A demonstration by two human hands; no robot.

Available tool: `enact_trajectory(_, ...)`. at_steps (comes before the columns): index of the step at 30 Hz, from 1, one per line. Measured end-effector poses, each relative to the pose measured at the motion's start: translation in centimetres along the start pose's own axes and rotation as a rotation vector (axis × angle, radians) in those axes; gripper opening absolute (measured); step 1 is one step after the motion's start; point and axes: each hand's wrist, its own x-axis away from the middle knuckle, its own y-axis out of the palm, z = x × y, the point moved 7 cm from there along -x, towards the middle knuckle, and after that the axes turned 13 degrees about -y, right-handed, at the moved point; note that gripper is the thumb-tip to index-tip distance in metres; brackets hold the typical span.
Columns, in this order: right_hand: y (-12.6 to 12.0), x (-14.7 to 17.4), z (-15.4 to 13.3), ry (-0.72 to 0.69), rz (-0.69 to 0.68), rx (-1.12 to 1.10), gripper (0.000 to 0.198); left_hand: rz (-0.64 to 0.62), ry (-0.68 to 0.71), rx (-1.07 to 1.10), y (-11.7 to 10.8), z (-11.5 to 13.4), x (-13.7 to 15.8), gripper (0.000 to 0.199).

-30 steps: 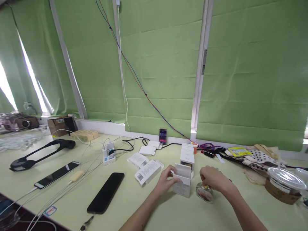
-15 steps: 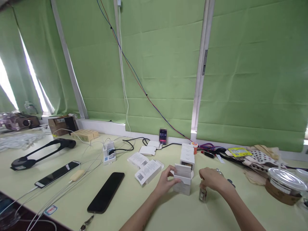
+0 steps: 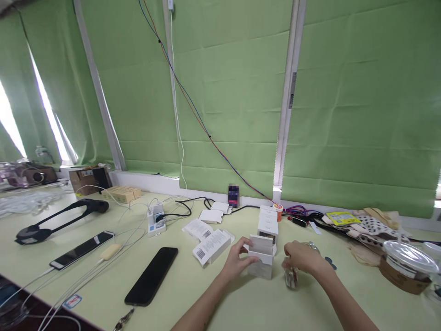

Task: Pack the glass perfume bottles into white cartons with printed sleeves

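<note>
In the head view, the bench [image 3: 258, 303] is showing its near edge slanting across the lower left corner, and bare surface is stretching between the black smartphone [image 3: 151, 276] and the lidded takeaway bowl [image 3: 408, 271]. The left hand [image 3: 237, 261] is closing narrowly on the left side of an open white carton [image 3: 261, 267], which is standing upright near the white boxes [image 3: 268, 224]. The right hand [image 3: 301, 255] is holding a small transparent object [image 3: 291, 279] beside the carton.
</note>
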Motion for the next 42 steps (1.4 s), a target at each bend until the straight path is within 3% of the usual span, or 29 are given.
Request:
enact_trajectory(9,1.3,-0.9,0.9,-0.036,-0.041,0.006,0.06,0.001,-0.001,0.0,0.0,0.0,0.1,0.038)
enact_trajectory(19,0.2,-0.4,0.5,-0.095,-0.016,-0.029,0.034,-0.003,-0.007,-0.001,0.1,-0.2,0.1,0.05)
enact_trajectory(23,-2.7,1.9,0.4,-0.129,0.088,-0.064,0.025,0.017,0.004,-0.018,0.0,0.0,0.2,0.05)
enact_trajectory(26,-5.7,4.1,-0.3,-0.126,0.249,-0.09,0.018,0.036,-0.013,-0.029,-0.1,0.2,0.3,0.049)
enact_trajectory(31,-8.7,5.5,-3.7,-0.296,0.526,-0.166,0.021,0.042,-0.017,-0.049,0.0,0.5,0.4,0.049)
enact_trajectory(36,-7.1,3.8,-6.9,-0.435,0.514,-0.206,0.026,0.024,0.014,-0.058,0.3,0.7,0.5,0.051)
enact_trajectory(42,-5.5,2.5,-7.6,-0.437,0.431,-0.135,0.022,0.014,0.011,-0.061,0.4,0.8,0.6,0.053)
